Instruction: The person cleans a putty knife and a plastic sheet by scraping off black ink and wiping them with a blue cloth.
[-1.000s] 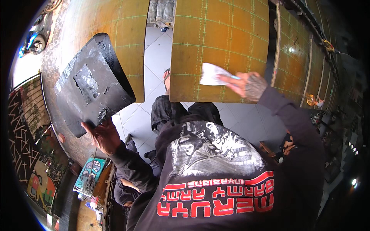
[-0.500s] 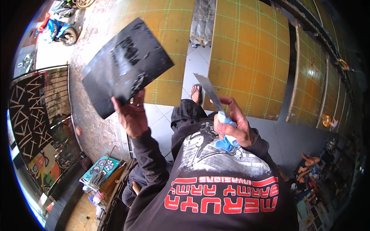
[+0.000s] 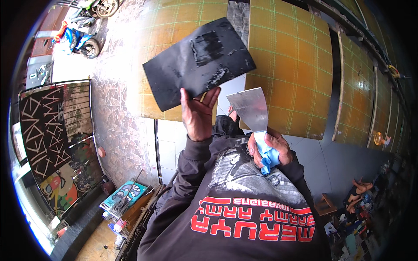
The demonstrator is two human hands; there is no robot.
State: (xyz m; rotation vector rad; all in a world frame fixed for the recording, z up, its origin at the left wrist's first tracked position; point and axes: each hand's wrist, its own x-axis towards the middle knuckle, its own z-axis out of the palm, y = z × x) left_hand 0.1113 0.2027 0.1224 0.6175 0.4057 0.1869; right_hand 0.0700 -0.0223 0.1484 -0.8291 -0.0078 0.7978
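My left hand [image 3: 198,114] grips the lower edge of a thin black sheet [image 3: 174,69], thumb on its face and fingers partly behind. The sheet is tilted and slightly bent, with a thick dark smear [image 3: 208,47] and smaller streaks on it. To the right, a broad metal scraper [image 3: 251,106] points up from my right hand [image 3: 278,147], its flat blade turned toward me. A light blue cloth [image 3: 265,152] is bunched around the scraper's handle, and my fingers close over it. The handle itself is hidden. A gap separates blade and sheet.
Yellow-brown panels with green grid lines stand ahead, one [image 3: 289,69] at the right and one [image 3: 174,21] behind the sheet. Lower left, a teal-topped item [image 3: 124,193] sits by a wooden bench. A blue motorcycle [image 3: 78,41] is parked far left. Another person [image 3: 359,193] sits far right.
The black sheet has moved right and swung flatter. The scraper has turned from nearly edge-on to show its broad face. My left hand has shifted right and upward with the sheet.
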